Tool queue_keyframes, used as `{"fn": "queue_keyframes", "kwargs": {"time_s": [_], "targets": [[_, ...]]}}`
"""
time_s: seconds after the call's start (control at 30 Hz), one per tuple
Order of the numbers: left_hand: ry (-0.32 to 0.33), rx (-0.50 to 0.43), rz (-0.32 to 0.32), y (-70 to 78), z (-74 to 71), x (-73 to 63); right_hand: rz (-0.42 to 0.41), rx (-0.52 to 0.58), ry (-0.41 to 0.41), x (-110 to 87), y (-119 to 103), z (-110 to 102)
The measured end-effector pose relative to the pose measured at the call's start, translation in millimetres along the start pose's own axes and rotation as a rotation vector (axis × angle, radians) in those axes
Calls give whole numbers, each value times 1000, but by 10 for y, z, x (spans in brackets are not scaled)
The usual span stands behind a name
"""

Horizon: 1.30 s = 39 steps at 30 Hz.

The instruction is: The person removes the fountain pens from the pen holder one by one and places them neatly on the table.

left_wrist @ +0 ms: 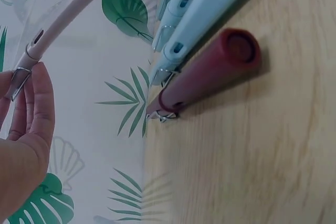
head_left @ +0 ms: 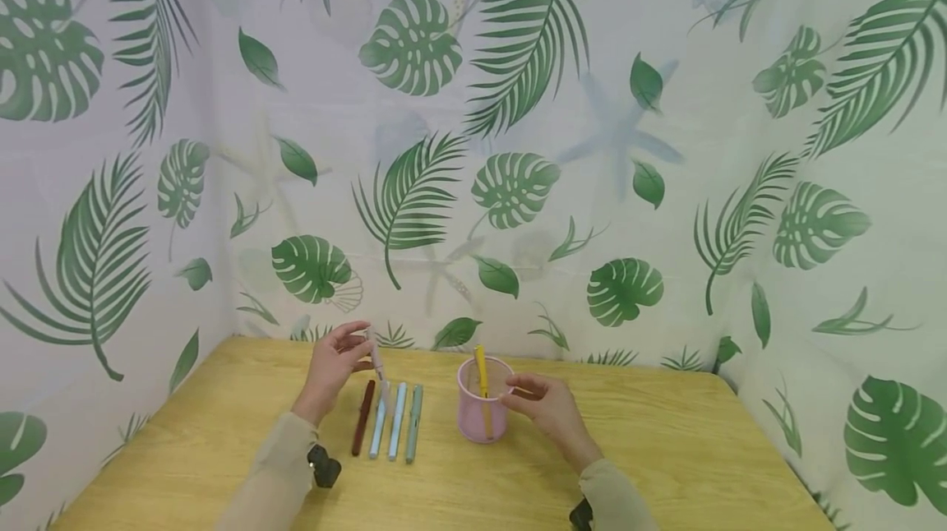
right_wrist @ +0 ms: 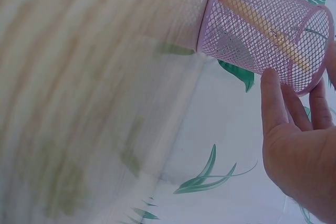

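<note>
My left hand (head_left: pixel 334 368) pinches a pale pink pen (head_left: pixel 376 354) near its clip end, tilted above the table. In the left wrist view the pen slants up from the fingertips. Below it lie a dark red pen (head_left: pixel 363 418), two light blue pens (head_left: pixel 397 422) and a grey-green pen (head_left: pixel 414 424), side by side. One blue pen is partly covered by the pink one. A pink mesh pen holder (head_left: pixel 471 422) stands upright with a yellow pen (head_left: pixel 482 371) leaning inside. My right hand (head_left: pixel 549 413) holds the holder's right side near the rim, thumb in front.
The pens and holder are on a wood-grain table (head_left: pixel 666 457). A leaf-printed cloth (head_left: pixel 518 103) hangs behind the table and along both sides. Dark wrist devices (head_left: pixel 323 466) sit at both sleeves.
</note>
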<state>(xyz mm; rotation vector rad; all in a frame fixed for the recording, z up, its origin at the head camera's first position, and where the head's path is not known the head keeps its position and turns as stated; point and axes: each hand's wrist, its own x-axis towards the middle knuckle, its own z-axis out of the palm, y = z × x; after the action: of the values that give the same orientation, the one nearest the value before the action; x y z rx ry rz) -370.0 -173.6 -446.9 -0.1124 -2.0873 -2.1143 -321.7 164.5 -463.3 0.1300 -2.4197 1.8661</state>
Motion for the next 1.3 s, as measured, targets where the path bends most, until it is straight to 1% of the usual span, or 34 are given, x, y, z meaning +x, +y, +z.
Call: {"fn": "queue_keyframes", "kwargs": {"time_s": [0.23,0.4,0.57,0.9,1.0,1.3], "targets": [[0,49,-17,-29,-59,42,-1,0,2,8,23,0],[-10,103,-43,-27,-98,29,-19,3,-8,-8,7,-18],[-20,130,-72,-40,-117,14,-28,-2,-11,0,17,-28],[-27,200,-117,-124,-165,13,-20,1,-10,-13,4,-22],[-21,208,-139,-137,-172,7,-14,2,-9,-16,3,-20],[-7,252,-170,-191,-209,1,-15,6,-10,-10,1,-19]]}}
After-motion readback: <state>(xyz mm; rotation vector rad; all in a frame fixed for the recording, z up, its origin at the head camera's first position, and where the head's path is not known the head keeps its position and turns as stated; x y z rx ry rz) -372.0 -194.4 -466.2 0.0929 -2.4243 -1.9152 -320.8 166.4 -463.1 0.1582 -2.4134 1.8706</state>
